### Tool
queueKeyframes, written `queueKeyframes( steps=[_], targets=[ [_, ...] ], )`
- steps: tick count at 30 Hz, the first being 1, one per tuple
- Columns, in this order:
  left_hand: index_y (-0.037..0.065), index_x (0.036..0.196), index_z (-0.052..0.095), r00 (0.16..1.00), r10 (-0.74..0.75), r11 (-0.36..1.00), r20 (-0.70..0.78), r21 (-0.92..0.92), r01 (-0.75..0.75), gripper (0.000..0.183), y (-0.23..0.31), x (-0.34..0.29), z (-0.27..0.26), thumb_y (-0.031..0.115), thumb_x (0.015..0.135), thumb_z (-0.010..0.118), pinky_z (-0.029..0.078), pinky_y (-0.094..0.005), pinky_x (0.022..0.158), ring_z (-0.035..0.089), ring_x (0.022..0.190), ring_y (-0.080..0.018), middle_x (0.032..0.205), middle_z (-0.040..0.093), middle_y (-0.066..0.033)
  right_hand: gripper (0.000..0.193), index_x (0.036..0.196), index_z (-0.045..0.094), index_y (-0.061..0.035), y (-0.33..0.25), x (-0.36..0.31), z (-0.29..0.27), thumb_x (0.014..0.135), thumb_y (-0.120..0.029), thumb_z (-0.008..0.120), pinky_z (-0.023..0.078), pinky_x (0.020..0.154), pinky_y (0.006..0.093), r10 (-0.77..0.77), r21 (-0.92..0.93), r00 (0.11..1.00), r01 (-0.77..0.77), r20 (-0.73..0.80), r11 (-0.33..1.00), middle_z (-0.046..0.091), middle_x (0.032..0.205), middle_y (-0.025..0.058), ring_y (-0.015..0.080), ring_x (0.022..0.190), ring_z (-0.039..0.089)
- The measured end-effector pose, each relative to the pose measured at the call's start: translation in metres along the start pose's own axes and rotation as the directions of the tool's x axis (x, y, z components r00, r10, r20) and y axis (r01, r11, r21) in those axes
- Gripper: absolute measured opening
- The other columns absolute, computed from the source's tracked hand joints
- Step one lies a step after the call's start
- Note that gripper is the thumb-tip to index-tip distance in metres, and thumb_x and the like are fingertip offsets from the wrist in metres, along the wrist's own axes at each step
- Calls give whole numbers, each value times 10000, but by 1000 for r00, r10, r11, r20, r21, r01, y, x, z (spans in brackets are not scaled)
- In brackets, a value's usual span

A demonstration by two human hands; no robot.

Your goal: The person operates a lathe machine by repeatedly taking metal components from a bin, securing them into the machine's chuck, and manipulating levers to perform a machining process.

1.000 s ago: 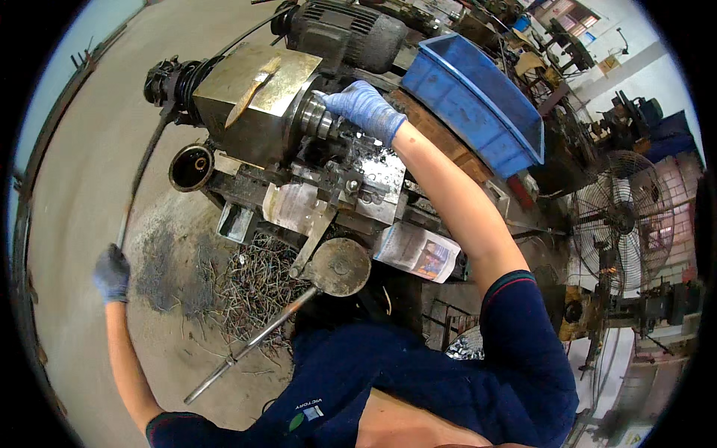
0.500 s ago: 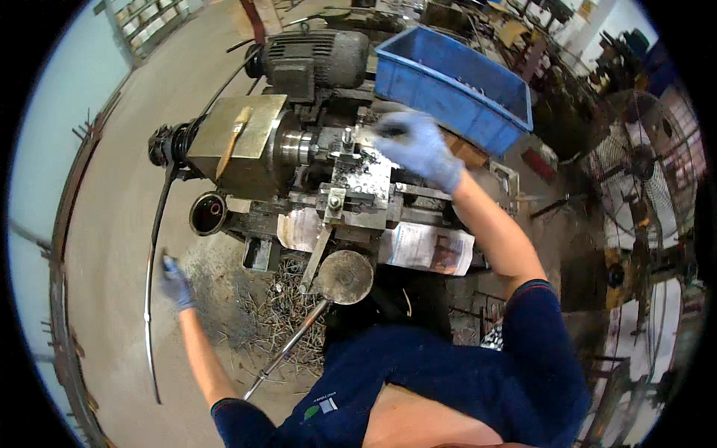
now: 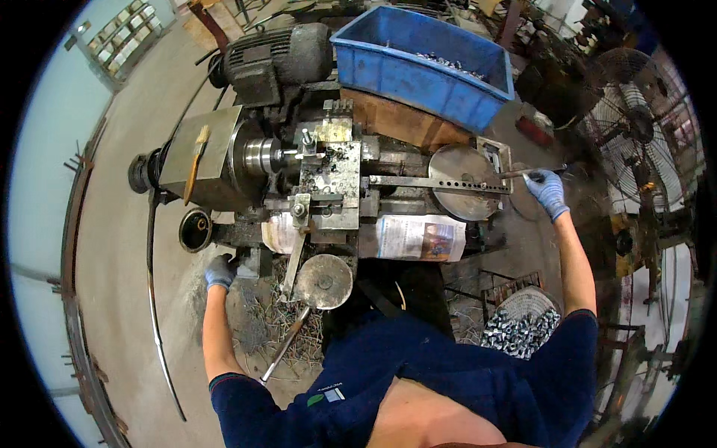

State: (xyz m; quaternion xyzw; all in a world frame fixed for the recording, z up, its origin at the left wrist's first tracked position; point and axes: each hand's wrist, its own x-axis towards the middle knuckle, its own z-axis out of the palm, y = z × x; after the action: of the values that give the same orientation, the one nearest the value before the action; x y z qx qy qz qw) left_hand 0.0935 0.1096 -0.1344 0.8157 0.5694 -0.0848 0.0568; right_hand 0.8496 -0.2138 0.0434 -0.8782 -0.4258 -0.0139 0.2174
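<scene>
My right hand [image 3: 549, 194], in a blue-grey glove, is closed around a lever handle [image 3: 515, 173] at the right of a small lathe. The handle meets a flat bar with a row of holes [image 3: 441, 183], lying across a round metal plate [image 3: 457, 201]. My left hand [image 3: 219, 272], gloved too, is beside a small metal tray [image 3: 250, 265] low on the lathe's left; its fingers are mostly hidden. Between the hands are the chuck [image 3: 261, 155] with a short piece in it and the tool slide [image 3: 328, 175], strewn with dark chips.
A blue bin [image 3: 418, 78] of small metal parts stands behind the lathe, beside the motor [image 3: 276, 60]. A brush [image 3: 196, 164] lies on the headstock cover. A basket of shiny parts [image 3: 520, 328] sits low right, a fan [image 3: 635, 127] far right. Chips [image 3: 280, 317] litter the floor.
My right hand has moved right, from above the tool slide to the lever handle, and grips it. My left hand has come right, up to the small tray. The view has shifted.
</scene>
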Motion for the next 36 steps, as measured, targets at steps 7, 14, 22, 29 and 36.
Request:
queueKeyframes(
  steps=[7, 14, 22, 29, 36],
  targets=[
    [45, 1078, 634, 995, 32, 959, 90, -285, -5, 344, 33, -86, -88, 258, 809, 610, 496, -357, 803, 648, 873, -248, 998, 665, -137, 688, 1298, 458, -121, 66, 37, 21, 722, -446, 650, 305, 1051, 398, 241, -657, 939, -21, 246, 754, 392, 1399, 83, 302, 1282, 362],
    [70, 1113, 616, 915, 331, 758, 230, -642, -113, 453, 123, -181, -143, 417, 822, 603, 480, -377, 805, 629, 904, -307, 972, 650, -188, 561, 1157, 563, -105, 96, 15, 34, 733, -463, 643, 306, 1030, 417, 253, -618, 956, -110, 149, 778, 546, 1223, 116, 318, 1220, 423],
    [44, 872, 629, 926, 291, 858, 241, -495, -140, 326, 150, -192, -64, 354, 771, 651, 442, -465, 643, 578, 732, -407, 766, 598, -239, 424, 839, 670, -104, 69, -128, 32, 708, -507, 650, 492, 700, 417, 381, -505, 924, -344, -32, 792, 660, 832, 135, 332, 786, 626],
    [20, 851, 613, 923, 325, 775, 206, -617, -136, 305, 145, -189, -51, 311, 769, 657, 429, -464, 611, 569, 702, -413, 731, 578, -248, 493, 853, 682, -146, 24, -175, 31, 719, -607, 573, 492, 714, 420, 567, -419, 824, -521, -18, 744, 661, 853, 142, 334, 813, 629],
    [21, 856, 613, 916, 332, 810, 223, -565, -156, 314, 148, -184, -57, 318, 769, 663, 441, -447, 626, 566, 712, -407, 752, 584, -242, 423, 867, 681, -154, 31, -179, 40, 686, -536, 655, 488, 705, 418, 519, -384, 848, -516, -104, 766, 663, 846, 126, 322, 806, 631]
  ],
)
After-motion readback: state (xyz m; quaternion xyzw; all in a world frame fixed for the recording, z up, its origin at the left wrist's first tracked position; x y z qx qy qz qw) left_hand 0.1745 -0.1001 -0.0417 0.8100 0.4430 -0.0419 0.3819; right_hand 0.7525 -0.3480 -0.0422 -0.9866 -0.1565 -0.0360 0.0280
